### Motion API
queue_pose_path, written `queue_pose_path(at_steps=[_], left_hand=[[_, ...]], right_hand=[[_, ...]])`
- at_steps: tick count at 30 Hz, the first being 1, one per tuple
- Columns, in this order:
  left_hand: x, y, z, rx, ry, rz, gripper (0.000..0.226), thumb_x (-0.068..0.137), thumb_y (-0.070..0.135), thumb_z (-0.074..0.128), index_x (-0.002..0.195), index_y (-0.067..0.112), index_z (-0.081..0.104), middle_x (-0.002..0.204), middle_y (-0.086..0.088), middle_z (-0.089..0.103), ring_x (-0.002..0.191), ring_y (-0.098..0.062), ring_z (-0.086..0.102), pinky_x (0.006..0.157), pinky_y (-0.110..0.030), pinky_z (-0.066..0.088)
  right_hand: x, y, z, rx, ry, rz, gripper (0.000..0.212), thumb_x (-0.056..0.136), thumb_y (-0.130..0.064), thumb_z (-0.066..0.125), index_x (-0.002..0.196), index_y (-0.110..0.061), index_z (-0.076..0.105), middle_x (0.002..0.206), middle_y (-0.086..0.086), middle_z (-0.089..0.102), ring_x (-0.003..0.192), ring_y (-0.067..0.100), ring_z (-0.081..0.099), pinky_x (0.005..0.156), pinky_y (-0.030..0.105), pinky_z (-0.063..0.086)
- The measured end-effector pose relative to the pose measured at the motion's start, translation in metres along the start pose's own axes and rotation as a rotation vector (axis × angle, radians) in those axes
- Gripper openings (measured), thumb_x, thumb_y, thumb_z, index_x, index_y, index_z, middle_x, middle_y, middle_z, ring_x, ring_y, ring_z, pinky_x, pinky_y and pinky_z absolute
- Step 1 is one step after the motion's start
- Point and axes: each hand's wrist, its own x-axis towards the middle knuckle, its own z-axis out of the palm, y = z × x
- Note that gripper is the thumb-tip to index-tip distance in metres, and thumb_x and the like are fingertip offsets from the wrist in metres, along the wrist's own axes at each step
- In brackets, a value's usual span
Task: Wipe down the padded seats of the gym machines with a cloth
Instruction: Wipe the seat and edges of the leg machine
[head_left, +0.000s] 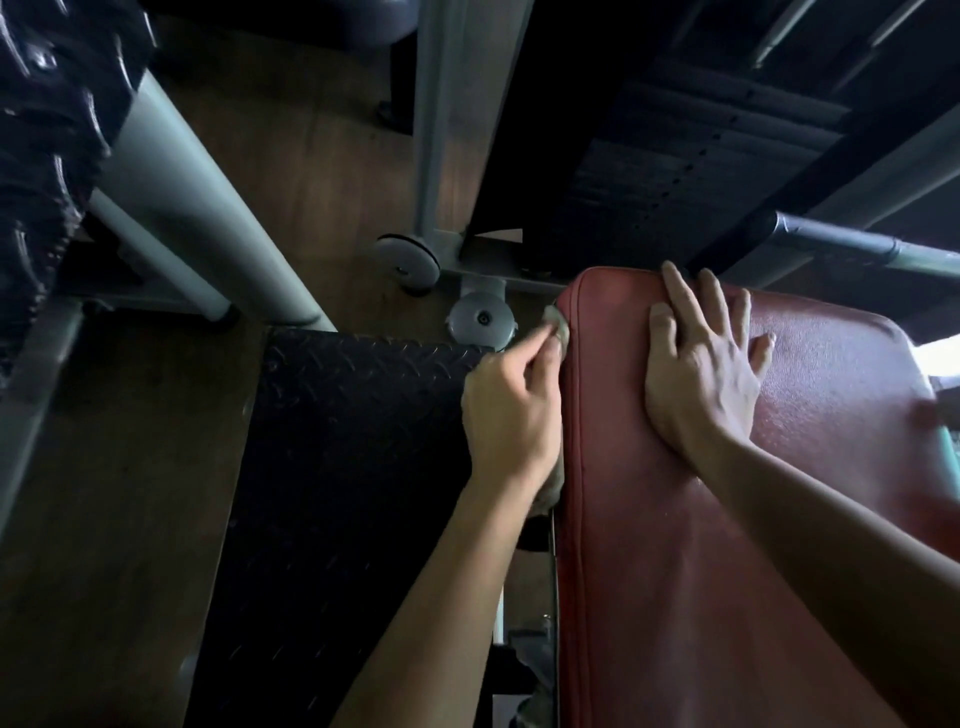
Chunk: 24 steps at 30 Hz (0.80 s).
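Observation:
A red padded seat (727, 545) fills the lower right of the head view. My left hand (511, 410) grips a small pale cloth (557, 327) and holds it against the seat's left side edge, near the far corner. Most of the cloth is hidden under the hand; a bit hangs below the wrist. My right hand (701, 364) lies flat on top of the seat with its fingers spread, the fingertips at the far edge.
A black diamond-plate footplate (337, 467) sits left of the seat. Grey machine frame tubes (218, 218) and round feet (480, 319) stand on the wooden floor beyond. A dark weight stack (675, 156) rises behind the seat, and a taped bar (857, 244) crosses at right.

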Motion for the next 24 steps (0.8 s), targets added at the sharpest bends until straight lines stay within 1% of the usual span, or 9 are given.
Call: queue_pose_path(at_steps=[3,6,7,10,14,16,20,21,24], left_hand=[[-0.012,-0.003,-0.001,-0.025,-0.007,-0.008,0.031,0.103,0.03,0.056,0.128,0.017,0.068,0.111,0.006,0.075,0.097,0.006,0.066,0.095,-0.02,0.053],[-0.038,-0.009,-0.012,-0.051,-0.049,-0.011,0.033,0.101,0.035,0.056,0.127,0.02,0.068,0.078,0.016,0.07,0.072,0.002,0.064,0.074,-0.019,0.053],[-0.039,-0.008,-0.014,-0.041,-0.062,-0.009,0.032,0.101,0.035,0.056,0.127,0.02,0.069,0.077,0.015,0.07,0.072,0.0,0.065,0.073,-0.021,0.054],[-0.017,-0.001,-0.009,0.005,-0.023,0.019,0.031,0.103,0.028,0.056,0.127,0.015,0.068,0.105,0.001,0.077,0.097,-0.012,0.072,0.09,-0.032,0.057],[0.005,0.007,-0.001,0.062,0.003,0.0,0.033,0.104,0.025,0.053,0.131,0.01,0.066,0.129,-0.005,0.069,0.123,-0.015,0.062,0.108,-0.033,0.048],[-0.009,0.008,-0.007,0.055,-0.009,0.008,0.032,0.104,0.024,0.053,0.131,0.011,0.066,0.127,-0.001,0.07,0.12,-0.009,0.063,0.106,-0.028,0.049],[-0.033,0.005,-0.017,-0.02,-0.069,-0.034,0.031,0.101,0.026,0.059,0.129,0.016,0.067,0.101,0.018,0.073,0.095,0.009,0.065,0.093,-0.015,0.052],[-0.031,0.008,-0.016,-0.031,-0.059,-0.033,0.031,0.1,0.027,0.061,0.128,0.017,0.068,0.103,0.019,0.072,0.093,0.015,0.063,0.091,-0.011,0.051],[-0.015,0.024,-0.011,0.047,-0.023,0.062,0.032,0.1,0.031,0.062,0.128,0.018,0.069,0.103,0.004,0.075,0.097,0.01,0.064,0.074,-0.005,0.047]], right_hand=[[0.0,0.0,0.001,-0.004,0.002,-0.001,0.05,0.104,-0.046,0.023,0.154,-0.053,0.021,0.168,-0.01,0.015,0.157,0.021,0.0,0.124,0.057,-0.003],[0.0,0.0,0.002,-0.007,0.002,-0.004,0.051,0.104,-0.047,0.022,0.154,-0.052,0.02,0.168,-0.01,0.014,0.157,0.021,0.0,0.124,0.057,-0.002],[0.001,0.0,0.002,-0.006,0.005,-0.003,0.051,0.104,-0.047,0.022,0.154,-0.052,0.02,0.168,-0.01,0.014,0.157,0.02,0.0,0.124,0.057,-0.002],[0.001,0.001,0.002,-0.006,0.007,0.0,0.051,0.104,-0.047,0.023,0.154,-0.053,0.02,0.168,-0.01,0.015,0.157,0.02,0.0,0.124,0.056,-0.002],[0.002,0.002,0.003,-0.007,0.013,-0.004,0.05,0.104,-0.048,0.023,0.154,-0.052,0.021,0.168,-0.009,0.015,0.157,0.02,0.0,0.124,0.056,-0.002],[0.003,0.003,0.003,-0.013,0.014,-0.002,0.051,0.104,-0.048,0.023,0.154,-0.052,0.021,0.168,-0.009,0.015,0.157,0.02,0.0,0.124,0.056,-0.002],[0.003,0.003,0.003,-0.021,0.017,-0.001,0.051,0.103,-0.046,0.023,0.155,-0.05,0.022,0.168,-0.008,0.016,0.157,0.022,0.001,0.124,0.057,-0.001],[0.003,0.002,0.002,-0.02,0.017,-0.005,0.052,0.103,-0.045,0.023,0.155,-0.049,0.022,0.168,-0.008,0.016,0.157,0.022,0.001,0.124,0.058,-0.001],[0.004,0.002,0.0,-0.01,0.007,-0.003,0.052,0.103,-0.045,0.022,0.155,-0.049,0.021,0.168,-0.007,0.016,0.157,0.023,0.0,0.124,0.057,-0.002]])
